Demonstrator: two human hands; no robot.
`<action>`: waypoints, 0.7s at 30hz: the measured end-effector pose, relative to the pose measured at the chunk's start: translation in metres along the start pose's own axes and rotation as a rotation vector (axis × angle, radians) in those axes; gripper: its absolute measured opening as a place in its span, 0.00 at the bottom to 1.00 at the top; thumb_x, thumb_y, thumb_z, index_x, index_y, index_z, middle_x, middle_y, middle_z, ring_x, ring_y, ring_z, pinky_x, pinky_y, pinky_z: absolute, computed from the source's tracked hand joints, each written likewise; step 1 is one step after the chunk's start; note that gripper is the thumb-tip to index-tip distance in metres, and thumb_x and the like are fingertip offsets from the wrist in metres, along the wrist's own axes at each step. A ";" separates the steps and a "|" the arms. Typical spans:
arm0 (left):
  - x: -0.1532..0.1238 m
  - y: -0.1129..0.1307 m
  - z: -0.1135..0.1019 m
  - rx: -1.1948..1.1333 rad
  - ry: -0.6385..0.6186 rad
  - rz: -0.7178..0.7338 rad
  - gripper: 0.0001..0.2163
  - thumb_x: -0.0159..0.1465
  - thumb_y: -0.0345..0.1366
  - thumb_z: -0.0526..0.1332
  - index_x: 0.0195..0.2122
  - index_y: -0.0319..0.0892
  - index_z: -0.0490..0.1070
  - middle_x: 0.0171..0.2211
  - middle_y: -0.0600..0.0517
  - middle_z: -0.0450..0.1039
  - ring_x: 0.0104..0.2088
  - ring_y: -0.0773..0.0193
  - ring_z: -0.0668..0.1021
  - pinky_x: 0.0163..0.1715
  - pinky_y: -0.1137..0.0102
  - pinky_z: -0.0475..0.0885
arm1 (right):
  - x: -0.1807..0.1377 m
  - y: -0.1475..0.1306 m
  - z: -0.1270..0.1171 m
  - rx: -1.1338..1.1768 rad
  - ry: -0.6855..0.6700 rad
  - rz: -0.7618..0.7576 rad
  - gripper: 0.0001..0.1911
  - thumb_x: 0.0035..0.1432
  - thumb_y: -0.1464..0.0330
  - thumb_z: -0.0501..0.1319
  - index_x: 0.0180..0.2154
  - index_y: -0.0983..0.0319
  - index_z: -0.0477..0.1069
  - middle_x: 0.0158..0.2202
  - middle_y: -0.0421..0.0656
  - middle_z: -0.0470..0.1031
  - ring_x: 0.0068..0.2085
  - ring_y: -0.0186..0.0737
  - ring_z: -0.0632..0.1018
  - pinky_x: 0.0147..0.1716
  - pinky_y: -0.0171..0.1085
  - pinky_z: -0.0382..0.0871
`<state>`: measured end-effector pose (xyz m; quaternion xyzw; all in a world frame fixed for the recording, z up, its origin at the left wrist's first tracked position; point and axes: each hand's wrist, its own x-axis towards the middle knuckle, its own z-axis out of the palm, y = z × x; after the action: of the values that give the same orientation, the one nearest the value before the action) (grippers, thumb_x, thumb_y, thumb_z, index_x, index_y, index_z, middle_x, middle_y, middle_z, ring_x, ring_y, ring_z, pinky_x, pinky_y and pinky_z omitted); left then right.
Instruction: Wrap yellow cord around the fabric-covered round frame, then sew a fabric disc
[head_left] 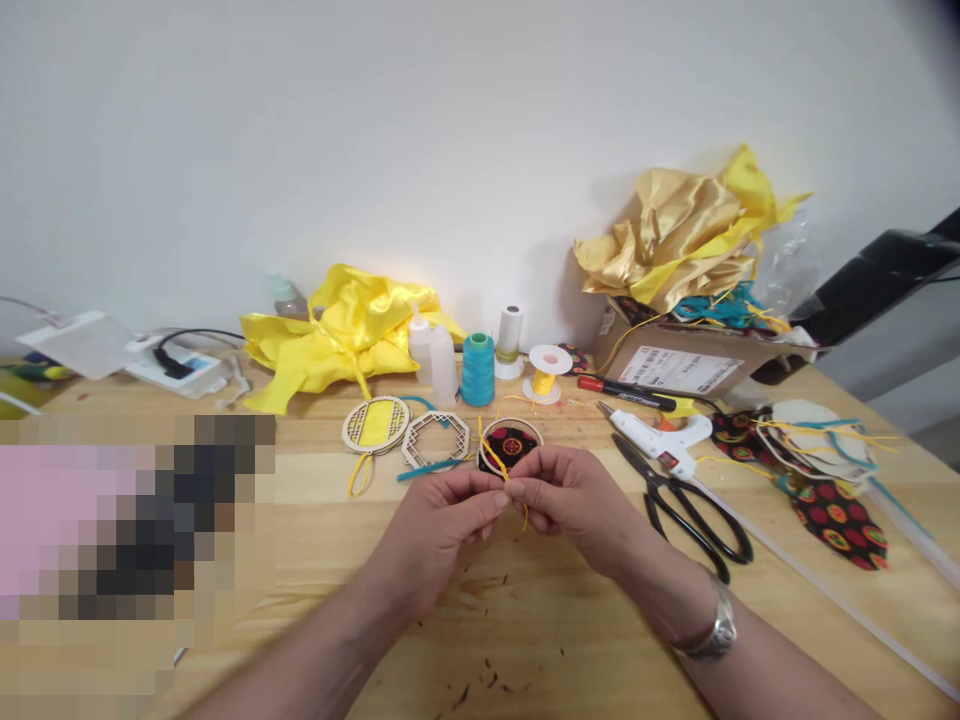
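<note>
Yellow cord (492,458), seen from the head camera, was pinched between the fingertips of both hands above the middle of the wooden table (322,520). Its upper part slanted up and left in front of a wooden hoop (511,420) with black patterned fabric (519,447); a thin end hung below the fingers. The left hand (454,512) had thumb and forefinger closed on the cord, and the right hand (570,492), a silver bracelet (712,628) on its wrist, gripped it just beside them. Left of the hoop lay an octagonal wooden frame (463,437) and a round lattice piece (376,425) with a yellow centre. Behind these stood a teal thread cone (478,372) and a white spool (550,360) of yellow thread. Black-handled scissors (654,478) lay near the right forearm, just beside a white glue gun (667,442).
</note>
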<state>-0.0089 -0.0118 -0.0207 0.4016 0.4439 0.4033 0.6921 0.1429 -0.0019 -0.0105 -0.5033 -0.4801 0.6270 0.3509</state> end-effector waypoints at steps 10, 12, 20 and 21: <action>-0.001 -0.001 0.000 -0.051 -0.034 0.027 0.04 0.53 0.33 0.64 0.24 0.38 0.75 0.16 0.58 0.62 0.19 0.74 0.60 0.21 0.76 0.54 | -0.002 0.000 0.001 0.064 -0.020 -0.012 0.09 0.47 0.65 0.63 0.26 0.64 0.67 0.13 0.33 0.63 0.16 0.25 0.61 0.15 0.27 0.51; 0.000 0.000 0.001 -0.048 -0.029 0.033 0.04 0.53 0.32 0.64 0.23 0.38 0.74 0.16 0.58 0.62 0.19 0.74 0.60 0.21 0.76 0.54 | -0.002 0.001 0.002 0.067 -0.018 -0.007 0.09 0.47 0.66 0.63 0.26 0.64 0.67 0.13 0.33 0.62 0.16 0.25 0.61 0.15 0.27 0.51; 0.001 -0.001 -0.003 -0.017 0.068 0.048 0.04 0.53 0.34 0.65 0.24 0.39 0.75 0.17 0.58 0.64 0.20 0.74 0.61 0.22 0.77 0.56 | 0.001 0.000 -0.004 -0.062 -0.016 -0.058 0.07 0.47 0.68 0.61 0.30 0.64 0.72 0.14 0.33 0.63 0.17 0.26 0.61 0.17 0.29 0.52; 0.002 -0.001 -0.004 -0.026 0.080 0.047 0.04 0.53 0.34 0.65 0.24 0.39 0.75 0.17 0.58 0.64 0.20 0.74 0.62 0.22 0.78 0.56 | 0.002 0.000 -0.006 -0.123 -0.005 -0.080 0.06 0.47 0.69 0.60 0.29 0.64 0.73 0.15 0.34 0.63 0.17 0.26 0.61 0.17 0.29 0.53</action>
<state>-0.0119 -0.0095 -0.0229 0.3862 0.4562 0.4408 0.6696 0.1479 0.0013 -0.0109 -0.5026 -0.5386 0.5830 0.3428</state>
